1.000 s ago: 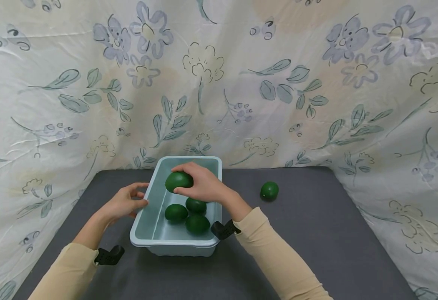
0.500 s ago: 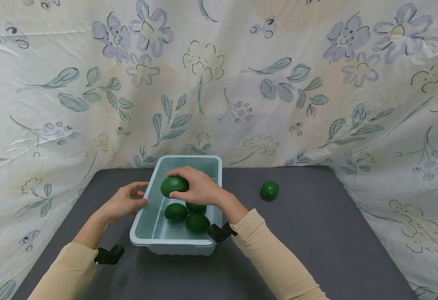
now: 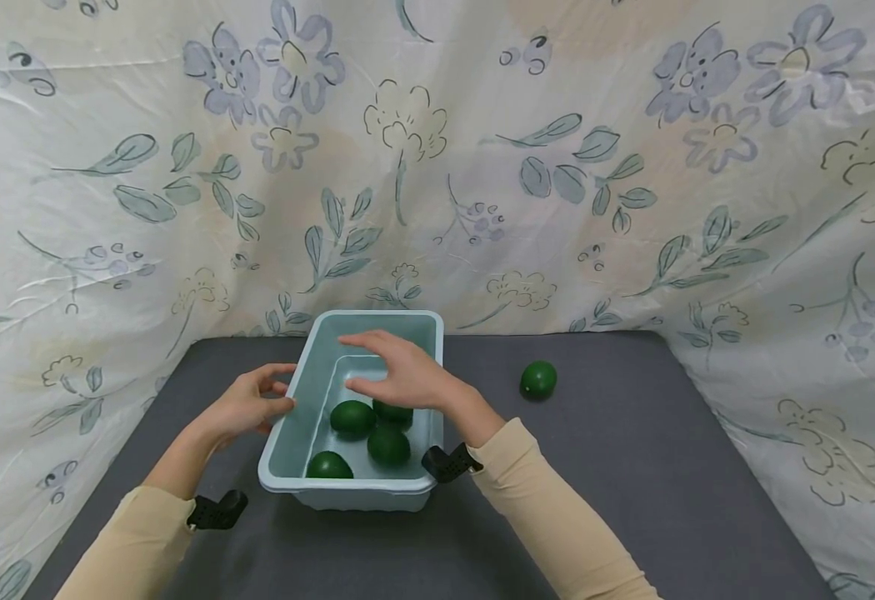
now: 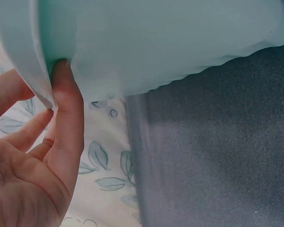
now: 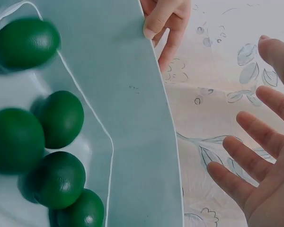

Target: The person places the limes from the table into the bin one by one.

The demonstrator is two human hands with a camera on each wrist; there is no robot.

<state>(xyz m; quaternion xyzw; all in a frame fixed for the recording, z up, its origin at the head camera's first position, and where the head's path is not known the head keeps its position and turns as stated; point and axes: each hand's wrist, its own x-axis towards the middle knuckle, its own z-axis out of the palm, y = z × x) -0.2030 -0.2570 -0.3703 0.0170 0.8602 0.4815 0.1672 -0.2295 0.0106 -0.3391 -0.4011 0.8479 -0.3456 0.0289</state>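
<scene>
A pale blue-green plastic bin (image 3: 276, 462) stands in the middle of the table, with several smooth, dark green, oval fruits (image 3: 352, 419) inside. One of them, a green fruit (image 3: 329, 465), lies at the bin's near left end, partly hidden by the rim. My left hand (image 3: 246, 404) pinches the bin's left rim; in the left wrist view a digit of that hand (image 4: 68, 109) presses the wall under the lip. Above the bin's far half, my right hand (image 3: 407, 371) is spread and holds nothing. The right wrist view shows the right hand (image 5: 262, 156) with fingers apart.
Another green fruit (image 3: 538, 380) lies on the dark grey table (image 3: 617, 467) to the right of the bin. A floral cloth (image 3: 467, 167) hangs behind and along the sides of the table. Each wrist bears a black camera mount (image 3: 218, 510).
My right hand has let go of the green fruit over the bin, and the fruit now lies at the near left end. Other fruits shifted slightly. My left hand stayed on the rim.
</scene>
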